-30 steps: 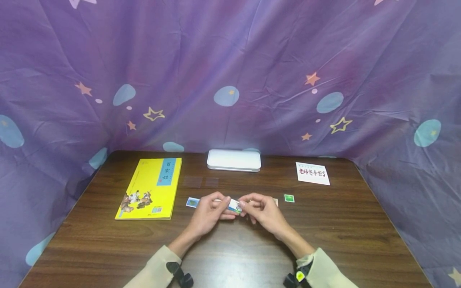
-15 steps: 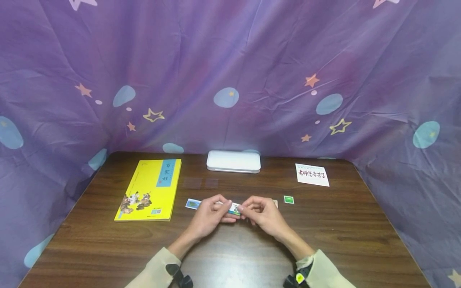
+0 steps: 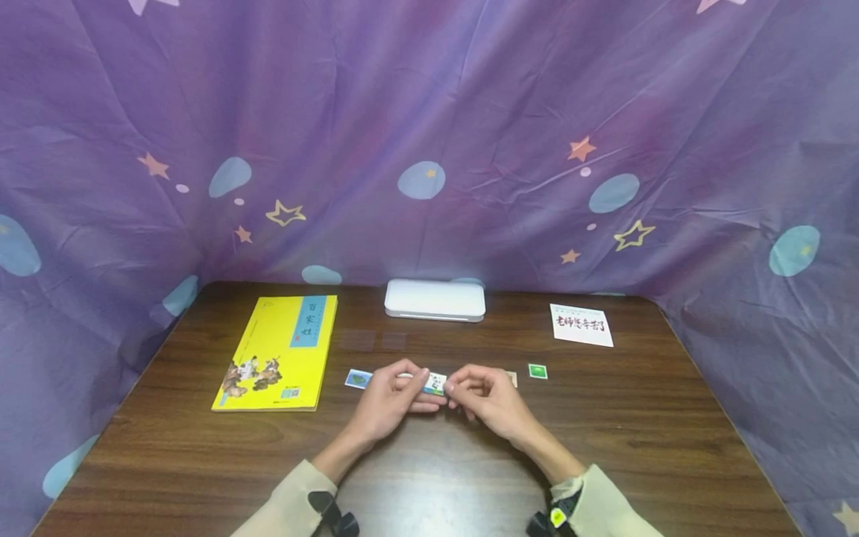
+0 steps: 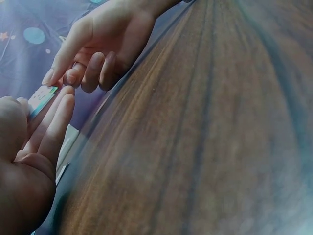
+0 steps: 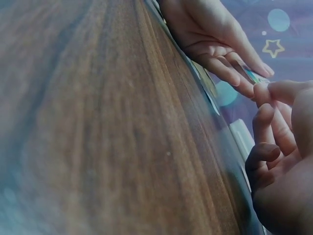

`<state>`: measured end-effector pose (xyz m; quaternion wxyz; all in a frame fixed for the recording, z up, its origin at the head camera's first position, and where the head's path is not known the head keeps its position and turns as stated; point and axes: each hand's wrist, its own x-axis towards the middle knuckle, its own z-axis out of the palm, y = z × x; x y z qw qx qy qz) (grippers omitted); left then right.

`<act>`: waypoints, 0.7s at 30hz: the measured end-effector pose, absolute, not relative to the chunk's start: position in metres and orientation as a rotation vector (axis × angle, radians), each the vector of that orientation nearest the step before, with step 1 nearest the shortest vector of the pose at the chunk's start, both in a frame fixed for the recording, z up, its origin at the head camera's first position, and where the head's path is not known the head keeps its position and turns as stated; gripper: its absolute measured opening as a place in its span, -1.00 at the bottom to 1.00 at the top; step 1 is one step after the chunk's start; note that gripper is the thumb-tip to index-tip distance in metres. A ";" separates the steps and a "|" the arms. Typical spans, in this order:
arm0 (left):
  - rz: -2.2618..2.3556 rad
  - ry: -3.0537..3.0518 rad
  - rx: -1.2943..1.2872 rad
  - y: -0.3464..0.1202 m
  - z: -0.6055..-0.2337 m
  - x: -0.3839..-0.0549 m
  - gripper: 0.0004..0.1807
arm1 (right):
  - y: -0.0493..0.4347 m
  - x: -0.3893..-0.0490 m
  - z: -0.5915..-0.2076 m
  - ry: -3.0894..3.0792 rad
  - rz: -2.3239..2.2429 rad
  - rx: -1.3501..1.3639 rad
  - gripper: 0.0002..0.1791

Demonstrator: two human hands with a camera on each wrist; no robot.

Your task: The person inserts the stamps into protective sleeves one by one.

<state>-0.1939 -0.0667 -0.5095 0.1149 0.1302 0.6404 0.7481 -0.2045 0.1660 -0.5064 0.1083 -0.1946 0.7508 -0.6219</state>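
Note:
A small white stamp (image 3: pixel 435 383) with dark marks and a blue-green lower edge is held up just above the table between both hands. My left hand (image 3: pixel 384 403) pinches its left part, thumb on top and fingers beneath. At the other end, the thumb and fingertips of my right hand (image 3: pixel 495 399) pinch the right edge. The left wrist view shows the stamp (image 4: pixel 41 100) tilted between the two thumbs. Beyond the left hand lies a blue stamp (image 3: pixel 357 379), partly covered. A pale paper piece (image 3: pixel 514 379) peeks out behind the right hand.
A green stamp (image 3: pixel 537 371) lies right of the hands. At the left is a yellow book (image 3: pixel 278 350); a white case (image 3: pixel 435 300) stands at the back. A white card (image 3: pixel 581 325) with red writing lies back right. Faint clear plastic pieces (image 3: pixel 359 341) lie behind the left hand.
The stamp's tilt between the fingers has shifted slightly, and more of its printed face shows. Both hands stay in nearly the same place.

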 end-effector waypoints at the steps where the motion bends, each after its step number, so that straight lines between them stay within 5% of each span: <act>1: 2.190 1.872 0.386 -0.067 -0.510 -0.194 -0.65 | 0.166 -0.204 -0.506 2.209 -1.829 -0.572 -0.87; 21: 2.162 1.856 0.445 -0.065 -0.509 -0.193 -0.66 | 0.166 -0.204 -0.508 2.185 -1.811 -0.637 -0.89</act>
